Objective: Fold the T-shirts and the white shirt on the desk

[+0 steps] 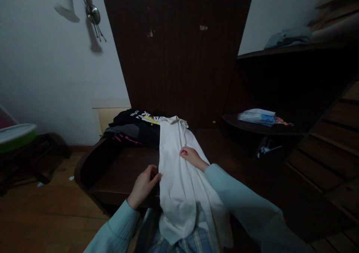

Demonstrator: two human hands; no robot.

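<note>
A long white garment (175, 163) lies lengthwise over the dark wooden bench, its lower end hanging over the front edge onto my lap. Creases run down it, and I cannot tell its exact kind. At its left edge is my left hand (143, 185), fingers curled and thumb tip touching the cloth in what looks like a pinch. My right hand (193, 157) rests on the middle of the garment with its fingers closed on a bit of the fabric. Behind its far left side lies a pile of dark clothes (131, 127) with white, yellow and pink prints.
The bench (120, 170) has a curved left end and a tall dark panel (179, 58) behind it. To the right, dark shelves hold a plastic packet (256, 117) and folded cloth (290, 37). A wall lamp (66, 6) and a green-and-white tub (17, 137) are at left.
</note>
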